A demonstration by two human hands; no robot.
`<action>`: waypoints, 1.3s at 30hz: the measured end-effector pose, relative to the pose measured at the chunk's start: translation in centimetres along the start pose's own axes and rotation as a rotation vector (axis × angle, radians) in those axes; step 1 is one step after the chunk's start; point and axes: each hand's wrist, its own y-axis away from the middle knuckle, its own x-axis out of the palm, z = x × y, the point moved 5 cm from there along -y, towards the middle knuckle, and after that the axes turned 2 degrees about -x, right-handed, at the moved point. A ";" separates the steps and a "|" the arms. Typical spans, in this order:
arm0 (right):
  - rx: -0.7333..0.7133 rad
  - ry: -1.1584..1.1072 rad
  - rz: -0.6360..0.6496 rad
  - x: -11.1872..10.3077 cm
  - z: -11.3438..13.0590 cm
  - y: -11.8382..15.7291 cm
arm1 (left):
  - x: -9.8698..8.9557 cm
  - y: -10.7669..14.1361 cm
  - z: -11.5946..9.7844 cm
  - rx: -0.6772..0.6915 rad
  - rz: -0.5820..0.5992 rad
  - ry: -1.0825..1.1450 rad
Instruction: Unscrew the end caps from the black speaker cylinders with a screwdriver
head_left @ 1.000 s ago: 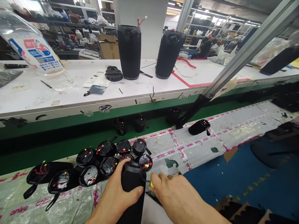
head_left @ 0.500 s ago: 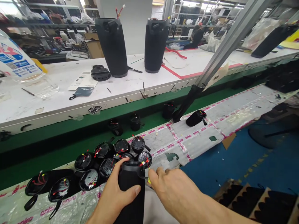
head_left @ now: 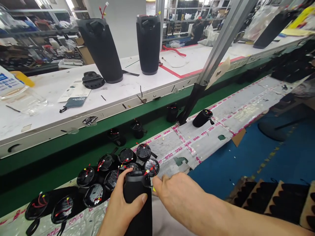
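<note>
My left hand (head_left: pixel 123 203) is wrapped round a black cylindrical speaker body (head_left: pixel 138 209), with fingers behind it and the thumb across its front. The body stands nearly upright close to me, and red wires with small connectors show near its top rim. At its upper right side, my right hand (head_left: pixel 176 193) is closed around a small yellow-handled tool (head_left: pixel 154 189). The fist hides most of that tool, whose tip end is at the side of the rim. Just behind, several black speaker bodies (head_left: pixel 112 179) lie with wired ends facing me.
Two tall black speakers (head_left: pixel 148 46) stand on the white shelf (head_left: pixel 123 95), near a black round cap (head_left: pixel 93 80) and a clear plastic container (head_left: pixel 27 98). A slanted metal post (head_left: pixel 219 42) rises at the shelf edge. Another speaker body (head_left: pixel 202 118) lies on the plastic-covered bench (head_left: pixel 167 144).
The view has shifted, so the shelf items sit further left. Both hands keep their hold, and the right hand is slightly closer to the speaker body.
</note>
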 end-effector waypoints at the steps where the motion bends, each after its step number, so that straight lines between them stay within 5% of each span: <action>1: -0.003 0.003 -0.003 0.0 0.0 0.0 | -0.1 0.0 0.0 0.001 -0.006 -0.004; 11: -0.005 -0.055 -0.135 0.7 -0.7 -0.4 | 0.4 -1.1 2.3 -0.091 0.331 0.286; 18: 0.090 -0.071 -0.083 0.7 -0.4 -0.1 | 0.3 -0.8 2.0 -0.055 0.216 0.222; 29: -0.004 -0.007 -0.007 0.7 0.4 -0.5 | -0.1 -0.4 1.3 -0.025 0.048 -0.013; 35: -0.021 -0.027 -0.021 1.0 0.0 -1.2 | -0.4 -0.9 1.7 -0.018 0.051 0.065; 39: 0.046 -0.183 -0.165 0.9 -1.0 -1.2 | -0.2 -1.1 2.8 -0.126 0.153 0.362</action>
